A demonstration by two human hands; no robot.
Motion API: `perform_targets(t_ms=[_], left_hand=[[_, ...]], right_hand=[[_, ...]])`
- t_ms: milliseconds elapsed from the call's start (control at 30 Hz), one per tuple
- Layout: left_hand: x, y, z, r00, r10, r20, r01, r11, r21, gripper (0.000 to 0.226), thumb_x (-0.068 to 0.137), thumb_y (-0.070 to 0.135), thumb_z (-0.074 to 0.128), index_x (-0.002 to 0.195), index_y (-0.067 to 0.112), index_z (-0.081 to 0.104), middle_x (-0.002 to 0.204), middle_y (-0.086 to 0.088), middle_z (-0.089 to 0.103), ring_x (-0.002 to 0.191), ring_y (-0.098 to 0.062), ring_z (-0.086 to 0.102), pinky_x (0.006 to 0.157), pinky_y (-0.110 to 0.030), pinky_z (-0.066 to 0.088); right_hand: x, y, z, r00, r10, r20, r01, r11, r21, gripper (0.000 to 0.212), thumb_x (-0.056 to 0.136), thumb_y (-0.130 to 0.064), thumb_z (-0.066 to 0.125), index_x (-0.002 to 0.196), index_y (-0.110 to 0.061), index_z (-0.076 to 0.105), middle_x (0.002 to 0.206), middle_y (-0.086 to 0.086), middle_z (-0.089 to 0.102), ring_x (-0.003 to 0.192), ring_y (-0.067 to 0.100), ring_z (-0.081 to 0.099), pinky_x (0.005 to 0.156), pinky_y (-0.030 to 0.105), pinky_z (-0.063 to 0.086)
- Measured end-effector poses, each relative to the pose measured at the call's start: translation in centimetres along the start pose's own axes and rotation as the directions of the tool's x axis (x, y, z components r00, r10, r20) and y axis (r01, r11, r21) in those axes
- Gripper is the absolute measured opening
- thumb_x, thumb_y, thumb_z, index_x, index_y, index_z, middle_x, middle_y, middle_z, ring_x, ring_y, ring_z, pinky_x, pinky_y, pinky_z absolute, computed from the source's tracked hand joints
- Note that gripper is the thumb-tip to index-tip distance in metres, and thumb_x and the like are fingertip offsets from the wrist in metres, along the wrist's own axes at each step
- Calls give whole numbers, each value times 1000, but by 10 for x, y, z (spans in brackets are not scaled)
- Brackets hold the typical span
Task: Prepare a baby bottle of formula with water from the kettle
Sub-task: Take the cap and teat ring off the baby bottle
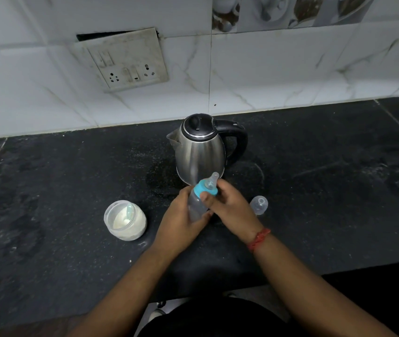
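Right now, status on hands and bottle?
Left hand holds bottle body. Right hand grips blue collar. Kettle shut, behind. Nothing blocking.

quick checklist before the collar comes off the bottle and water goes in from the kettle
1. Bottle held firmly: ok, the left hand grips the body and tilts it toward the kettle.
2. Blue collar gripped for turning: ok, the right hand pinches it, teat on top.
3. Clear cap out of the way: ok, it lies on the counter right of the hands.
4. Kettle lid closed, handle free: ok, handle points right.
5. Water in the kettle: cannot tell.
6. Formula jar open and within reach: ok, white powder and a scoop show inside.
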State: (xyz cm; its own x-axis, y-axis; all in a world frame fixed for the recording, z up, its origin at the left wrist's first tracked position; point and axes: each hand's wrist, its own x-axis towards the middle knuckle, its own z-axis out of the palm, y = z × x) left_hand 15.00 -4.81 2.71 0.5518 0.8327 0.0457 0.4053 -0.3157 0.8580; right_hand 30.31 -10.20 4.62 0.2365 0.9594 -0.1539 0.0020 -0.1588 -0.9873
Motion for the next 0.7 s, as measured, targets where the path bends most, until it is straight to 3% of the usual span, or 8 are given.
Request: perform_targets(t_ms=[100,167,300,433,467,567,633,700], left_hand=[[3,2,3,994,106,24,-109,984,144,51,87,41,71,131,23,54,119,10,64,110,-10,62,89,-41,55],[4,4,6,997,71,-23,-63,967,245,53,87,44,71,130,18,54,116,7,64,108,-12,60,84,-43,56],[3,9,6,994,54,-94,-27,961,275,55,86,50,67,126,14,56,112,4,65,102,-14,59,79,-41,56],[3,17,2,998,-31,-58,32,999,29,54,80,41,76,128,22,58,107,9,73,98,-5,69,82,-34,59],[2,20,0,998,-55,-29,54,998,-32,55,79,36,78,129,24,58,106,9,74,97,-1,70,83,-31,59],[3,29,-10,996,-64,62,72,987,-146,49,74,20,79,121,24,63,95,12,75,87,2,71,76,-26,57],[6,37,-22,977,-55,205,121,938,-325,31,73,12,72,102,21,65,75,12,71,68,-2,67,63,-24,52],[8,40,-34,926,37,375,162,859,-486,18,75,9,72,90,16,66,69,7,68,64,-6,64,62,-23,51]], right_hand=[[2,-9,20,989,60,-138,-28,974,225,29,86,-28,79,110,-14,69,101,3,74,92,10,72,77,23,55],[3,-12,30,977,98,-188,-19,924,383,19,86,-20,79,100,-10,70,91,5,74,88,15,71,73,24,56],[3,-19,41,956,195,-221,-61,864,499,19,89,-12,74,104,0,71,100,17,75,93,22,73,84,33,59],[5,-26,40,975,160,-156,-71,883,464,2,87,-11,74,85,-11,74,108,17,76,102,23,73,97,43,57],[5,-27,38,984,123,-126,-53,890,453,9,87,-9,72,80,-15,74,108,15,77,107,21,72,100,44,55],[7,-33,32,999,9,-37,8,904,429,3,81,-9,68,78,-10,69,107,16,77,119,18,67,97,31,53],[8,-40,27,996,-79,32,60,911,408,4,81,-9,67,82,-6,64,105,19,76,122,20,65,95,29,53],[9,-48,20,969,-164,186,71,902,425,3,83,-11,67,83,-8,66,100,19,75,127,26,62,100,37,51]])
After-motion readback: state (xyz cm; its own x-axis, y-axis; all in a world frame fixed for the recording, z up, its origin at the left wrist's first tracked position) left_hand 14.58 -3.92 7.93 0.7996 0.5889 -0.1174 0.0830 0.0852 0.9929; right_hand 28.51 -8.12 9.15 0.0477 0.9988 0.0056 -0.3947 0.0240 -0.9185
